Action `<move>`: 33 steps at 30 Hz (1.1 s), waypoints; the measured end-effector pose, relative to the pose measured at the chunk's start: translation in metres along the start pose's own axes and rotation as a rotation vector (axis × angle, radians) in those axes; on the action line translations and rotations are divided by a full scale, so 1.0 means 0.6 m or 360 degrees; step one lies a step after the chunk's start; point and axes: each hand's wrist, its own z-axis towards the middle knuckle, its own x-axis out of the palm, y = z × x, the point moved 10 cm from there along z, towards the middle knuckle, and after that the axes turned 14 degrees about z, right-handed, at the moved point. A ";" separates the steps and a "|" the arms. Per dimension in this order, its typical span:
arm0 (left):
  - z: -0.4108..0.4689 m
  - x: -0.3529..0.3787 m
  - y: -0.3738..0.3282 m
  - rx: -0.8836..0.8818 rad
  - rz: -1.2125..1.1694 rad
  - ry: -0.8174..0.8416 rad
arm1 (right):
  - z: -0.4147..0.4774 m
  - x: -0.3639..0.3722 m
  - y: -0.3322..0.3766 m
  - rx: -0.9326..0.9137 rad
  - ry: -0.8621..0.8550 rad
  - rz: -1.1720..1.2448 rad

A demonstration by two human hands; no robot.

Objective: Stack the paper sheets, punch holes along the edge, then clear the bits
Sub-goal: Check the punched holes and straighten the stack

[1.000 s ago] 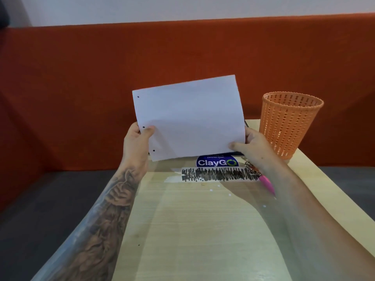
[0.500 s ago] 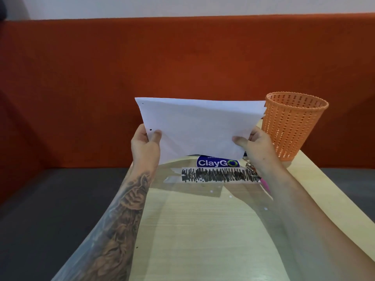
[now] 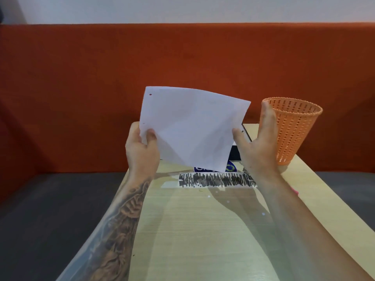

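Note:
A stack of white paper sheets (image 3: 192,128) hangs tilted above the far end of the table, with punched holes along its left edge. My left hand (image 3: 142,153) is shut on the stack's lower left corner, thumb on the front. My right hand (image 3: 257,145) is open with fingers spread, its thumb right at the paper's right edge and its fingers in front of the orange mesh basket (image 3: 296,128). A few small white paper bits (image 3: 209,196) lie scattered on the table below the sheets.
The light wooden table (image 3: 192,240) runs away from me to an orange bench backrest (image 3: 182,67). A dark flat object (image 3: 236,153) lies partly hidden behind the sheets. A blue sticker (image 3: 230,168), a scribbled label (image 3: 217,179) and a pink item (image 3: 295,191) sit nearby.
The sheets have tipped and swung so the right side drops lower. My right hand has let go of the right edge and opened, moving up toward the basket. My left hand keeps its hold.

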 end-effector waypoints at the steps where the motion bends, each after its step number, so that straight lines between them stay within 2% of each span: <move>1: -0.003 -0.001 -0.010 0.0090 0.0043 -0.0009 | 0.001 -0.001 0.018 -0.0143 -0.0001 -0.0126; 3: -0.007 0.002 -0.031 0.0299 0.0173 -0.0024 | 0.003 0.011 0.039 -0.0322 0.0069 -0.0301; 6: -0.012 0.015 -0.059 0.0532 0.0372 -0.0014 | 0.008 0.033 0.047 -0.0423 0.0185 -0.0392; 9: -0.026 0.018 -0.090 0.0723 0.0441 -0.0093 | 0.012 0.038 0.052 -0.0485 0.0205 -0.0349; 11: -0.027 0.012 -0.081 0.0748 0.0426 -0.0216 | 0.009 0.033 0.054 -0.0493 0.0193 -0.0241; 12: -0.020 0.010 -0.063 0.0655 0.0398 -0.0265 | 0.008 0.029 0.049 -0.0422 0.0176 -0.0136; 14: -0.004 0.004 -0.019 0.0296 0.0188 -0.0262 | 0.007 0.023 0.032 -0.0220 0.0121 0.0093; 16: -0.002 0.023 0.014 -0.0057 -0.0022 -0.0104 | 0.006 0.022 0.023 -0.0082 0.0065 0.0273; 19: -0.015 0.070 0.038 -0.0335 -0.0405 0.0254 | -0.001 0.033 0.009 0.0121 0.0033 0.0590; 21: -0.020 0.085 0.044 -0.0394 -0.0500 0.0370 | -0.007 0.044 -0.001 0.0204 0.0069 0.0675; 27: -0.026 0.074 0.019 -0.0273 -0.0108 0.0281 | -0.013 0.058 -0.030 0.0333 0.0142 0.0628; 30: -0.026 0.078 0.036 -0.0331 -0.0041 0.0292 | -0.016 0.063 -0.060 0.0480 0.0158 0.0609; 33: -0.034 0.098 0.069 -0.0480 -0.0020 0.0444 | -0.030 0.081 -0.103 0.0706 0.0309 0.0522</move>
